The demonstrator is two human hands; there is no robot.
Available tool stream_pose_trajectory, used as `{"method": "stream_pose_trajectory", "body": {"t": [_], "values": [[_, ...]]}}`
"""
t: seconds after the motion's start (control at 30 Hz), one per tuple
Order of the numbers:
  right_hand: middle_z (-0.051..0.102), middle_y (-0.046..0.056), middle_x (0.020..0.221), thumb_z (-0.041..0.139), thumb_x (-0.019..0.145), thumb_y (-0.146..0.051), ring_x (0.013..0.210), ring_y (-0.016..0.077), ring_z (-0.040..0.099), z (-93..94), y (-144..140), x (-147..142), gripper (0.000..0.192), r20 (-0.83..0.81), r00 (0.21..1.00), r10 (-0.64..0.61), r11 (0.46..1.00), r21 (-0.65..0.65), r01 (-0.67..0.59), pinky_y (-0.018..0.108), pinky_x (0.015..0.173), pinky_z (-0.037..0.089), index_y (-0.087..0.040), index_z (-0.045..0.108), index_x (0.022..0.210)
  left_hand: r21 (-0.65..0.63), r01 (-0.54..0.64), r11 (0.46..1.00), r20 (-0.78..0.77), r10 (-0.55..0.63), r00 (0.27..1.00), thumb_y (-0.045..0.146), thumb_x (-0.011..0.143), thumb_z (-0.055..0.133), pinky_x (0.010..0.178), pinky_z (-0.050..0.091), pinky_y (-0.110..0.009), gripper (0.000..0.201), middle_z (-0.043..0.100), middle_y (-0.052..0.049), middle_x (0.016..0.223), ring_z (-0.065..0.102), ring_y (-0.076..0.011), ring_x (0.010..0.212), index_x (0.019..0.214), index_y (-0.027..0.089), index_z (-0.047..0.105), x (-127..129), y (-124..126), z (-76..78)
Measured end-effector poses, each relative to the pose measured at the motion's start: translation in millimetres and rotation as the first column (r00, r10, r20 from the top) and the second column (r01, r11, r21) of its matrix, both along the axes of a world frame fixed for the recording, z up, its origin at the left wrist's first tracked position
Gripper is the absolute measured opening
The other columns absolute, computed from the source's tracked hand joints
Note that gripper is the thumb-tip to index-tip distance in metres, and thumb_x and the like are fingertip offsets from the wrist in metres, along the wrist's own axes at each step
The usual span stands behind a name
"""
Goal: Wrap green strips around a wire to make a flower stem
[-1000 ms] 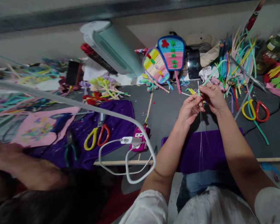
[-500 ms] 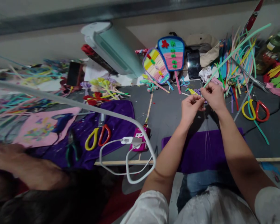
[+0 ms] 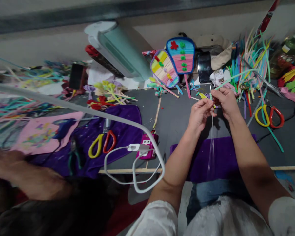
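Note:
My left hand [image 3: 199, 113] and my right hand [image 3: 225, 101] meet above the dark grey table [image 3: 177, 121], fingertips pinched together. Between them they hold a light green pipe cleaner [image 3: 236, 76], which runs up and to the right and bends over near the pile of sticks. Thin pale strands [image 3: 211, 144] hang down from the pinch over a purple cloth [image 3: 216, 157] at the table's near edge. Both hands grip the same spot where the pipe cleaner meets the strands.
Yellow and red scissors [image 3: 269, 115] lie right of my hands, another pair [image 3: 102, 144] on a purple cloth at left. Two woven fans [image 3: 173, 64], a phone [image 3: 204, 67], a pile of coloured pipe cleaners [image 3: 250, 62], a white cable [image 3: 137, 157]. Another person's arm [image 3: 27, 177] lower left.
The green pipe cleaner's free end, straight and pointing up right half a second ago, now bends over to the right. My hands stay pinched together at the same place.

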State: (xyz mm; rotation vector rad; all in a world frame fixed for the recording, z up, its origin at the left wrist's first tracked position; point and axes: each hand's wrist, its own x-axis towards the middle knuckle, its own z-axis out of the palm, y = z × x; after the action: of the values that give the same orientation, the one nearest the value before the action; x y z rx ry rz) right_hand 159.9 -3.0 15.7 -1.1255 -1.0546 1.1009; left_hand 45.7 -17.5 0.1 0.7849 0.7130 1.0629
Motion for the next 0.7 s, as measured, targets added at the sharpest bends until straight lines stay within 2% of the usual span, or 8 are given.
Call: {"method": "stream_pose_trajectory", "body": {"t": [0.13, 0.27, 0.4, 0.57, 0.63, 0.7], "values": [[0.044, -0.005, 0.053, 0.066, 0.074, -0.039, 0.045, 0.0057, 0.038, 1.9, -2.8, -3.8, 0.033, -0.098, 0.993, 0.064, 0.997, -0.036, -0.068, 0.021, 0.043, 0.031, -0.020, 0.044, 0.058, -0.088, 0.063, 0.994, 0.107, -0.054, 0.993, 0.031, 0.071, 0.074, 0.049, 0.049, -0.018, 0.023, 0.054, 0.006, 0.054, 0.049, -0.0034, 0.040, 0.074, 0.016, 0.056, 1.3, -0.7, -0.2], [0.041, -0.005, 0.052, 0.062, 0.076, -0.039, 0.047, 0.0069, 0.038, 3.5, -4.1, -5.5, 0.031, -0.062, 0.997, 0.054, 0.998, -0.029, -0.056, 0.022, 0.043, 0.030, -0.020, 0.044, 0.060, -0.121, 0.100, 0.988, 0.148, -0.081, 0.986, 0.032, 0.070, 0.075, 0.049, 0.049, -0.018, 0.025, 0.053, 0.007, 0.055, 0.049, -0.0032, 0.040, 0.075, 0.016, 0.056, 2.7, -2.8, 0.5], [0.040, -0.005, 0.052, 0.061, 0.076, -0.035, 0.049, 0.0079, 0.038, 0.3, -0.8, 1.7, 0.028, 0.147, 0.988, -0.050, 0.997, 0.064, 0.041, 0.023, 0.047, 0.032, -0.021, 0.044, 0.060, -0.081, 0.087, 0.993, 0.020, -0.086, 0.996, 0.036, 0.066, 0.077, 0.051, 0.051, -0.019, 0.031, 0.058, 0.004, 0.059, 0.054, -0.0052, 0.044, 0.076, 0.015, 0.058, 3.8, -2.9, -1.2], [0.044, -0.004, 0.053, 0.061, 0.073, -0.028, 0.054, 0.0101, 0.040, -6.2, 0.5, 9.7, 0.022, 0.472, 0.861, -0.190, 0.980, 0.150, 0.134, 0.026, 0.054, 0.033, -0.020, 0.047, 0.058, 0.086, -0.056, 0.995, -0.211, 0.073, 0.975, 0.033, 0.065, 0.077, 0.050, 0.050, -0.019, 0.027, 0.059, 0.003, 0.061, 0.054, -0.0055, 0.047, 0.074, 0.014, 0.060, 6.0, -2.1, -5.0], [0.045, -0.003, 0.054, 0.060, 0.073, -0.027, 0.056, 0.0109, 0.041, -7.3, 0.0, 9.1, 0.020, 0.522, 0.830, -0.198, 0.979, 0.149, 0.139, 0.027, 0.056, 0.034, -0.020, 0.048, 0.059, 0.149, -0.099, 0.984, -0.253, 0.135, 0.958, 0.031, 0.068, 0.075, 0.049, 0.050, -0.020, 0.024, 0.057, 0.003, 0.059, 0.053, -0.0054, 0.046, 0.071, 0.014, 0.059, 6.6, -2.5, -5.4], [0.044, -0.004, 0.053, 0.061, 0.074, -0.028, 0.056, 0.0110, 0.041, -7.4, 0.2, 7.5, 0.022, 0.510, 0.840, -0.185, 0.981, 0.150, 0.125, 0.027, 0.056, 0.034, -0.020, 0.047, 0.058, 0.185, -0.117, 0.976, -0.265, 0.164, 0.950, 0.031, 0.070, 0.073, 0.049, 0.050, -0.021, 0.022, 0.056, 0.004, 0.056, 0.051, -0.0053, 0.044, 0.068, 0.014, 0.059, 5.9, -2.8, -4.9]]}}
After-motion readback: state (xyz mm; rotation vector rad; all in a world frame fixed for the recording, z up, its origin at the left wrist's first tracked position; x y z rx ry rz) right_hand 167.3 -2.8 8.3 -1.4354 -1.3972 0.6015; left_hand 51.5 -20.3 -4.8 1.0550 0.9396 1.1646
